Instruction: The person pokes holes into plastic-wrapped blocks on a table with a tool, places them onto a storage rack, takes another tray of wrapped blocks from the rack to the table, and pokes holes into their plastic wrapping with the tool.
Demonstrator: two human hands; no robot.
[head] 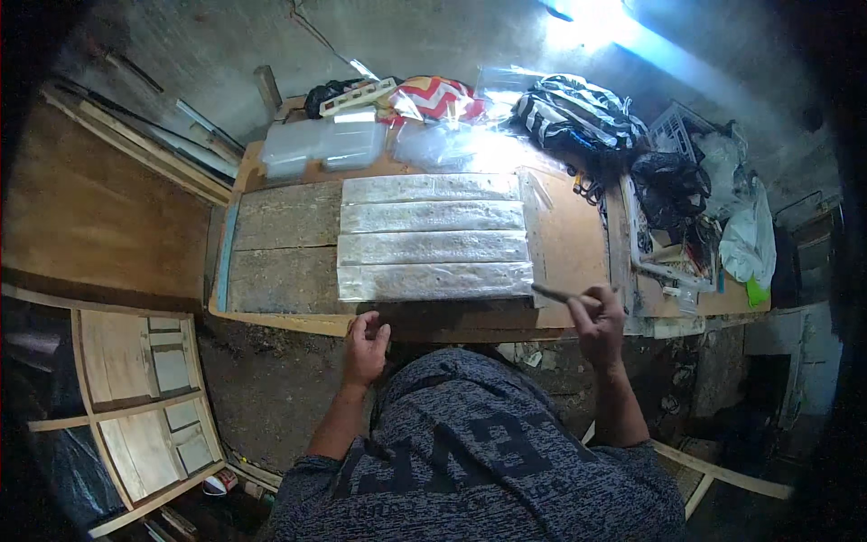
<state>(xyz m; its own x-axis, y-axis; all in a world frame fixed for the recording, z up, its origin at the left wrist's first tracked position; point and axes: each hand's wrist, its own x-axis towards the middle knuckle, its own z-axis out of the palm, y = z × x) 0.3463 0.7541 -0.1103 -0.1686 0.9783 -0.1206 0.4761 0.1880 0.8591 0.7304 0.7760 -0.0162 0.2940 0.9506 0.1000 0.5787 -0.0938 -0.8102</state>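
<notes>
Several long, pale strips (433, 248) lie side by side on the worn wooden tabletop (284, 278); their shiny surfaces look like clear plastic film. My right hand (601, 324) grips a slim, stick-like tool (559, 293). The tool's tip points left and lies at the right end of the nearest strip; whether it touches cannot be told. By the table's front edge, my left hand (366, 349) is just below the left part of that strip. Its fingers are loosely curled, the thumb stands apart, and nothing shows in it.
Clear plastic packs (322, 143), a striped black-and-white bag (579, 112) and a red zigzag-patterned bundle (437, 98) line the back. Scissors (588, 188) lie at right, near a cluttered white crate (677, 271) and a black plastic bag (670, 190). A wooden frame (145, 406) stands lower left.
</notes>
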